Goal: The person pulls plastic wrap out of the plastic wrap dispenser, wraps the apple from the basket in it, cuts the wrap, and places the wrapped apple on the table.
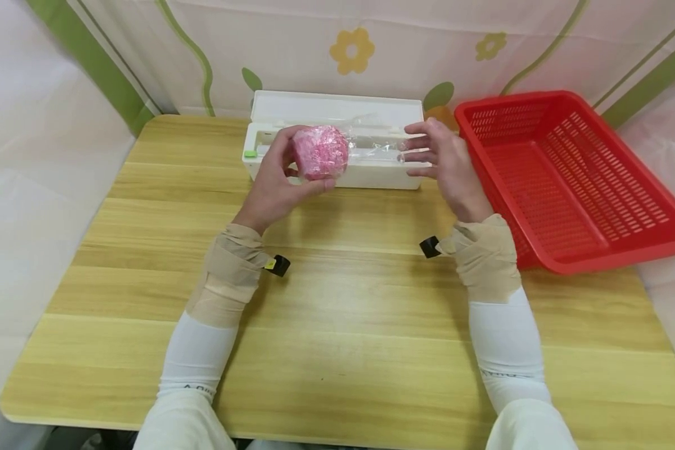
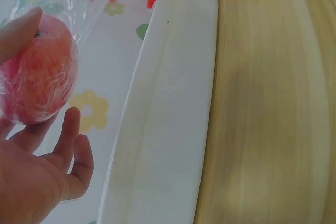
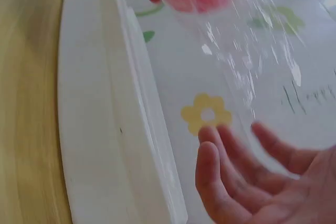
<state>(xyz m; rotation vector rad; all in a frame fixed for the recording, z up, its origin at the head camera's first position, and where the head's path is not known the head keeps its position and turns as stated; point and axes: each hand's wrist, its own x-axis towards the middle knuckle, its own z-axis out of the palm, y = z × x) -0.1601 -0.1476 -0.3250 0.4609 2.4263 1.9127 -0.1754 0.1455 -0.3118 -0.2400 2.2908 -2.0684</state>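
A pinkish-red apple (image 1: 322, 152) wrapped in clear plastic film is in my left hand (image 1: 278, 181), which grips it between thumb and fingers above the white box. The left wrist view shows a dark stem hollow on the apple (image 2: 44, 72) beside the thumb. A loose tail of film (image 1: 374, 147) stretches from the apple towards my right hand (image 1: 447, 162). The right hand's fingers are spread and nearly straight around the film's end; whether they touch it I cannot tell. Below the hands stands a white cling film box (image 1: 377, 178), its lid (image 1: 337, 106) raised.
To the right, a red plastic basket (image 1: 520, 240) stands on the wooden table (image 1: 337, 350), close to the right forearm. A bright green tab (image 1: 250, 154) sits at the box's left end. Behind the table hangs a flowered curtain (image 1: 292, 37).
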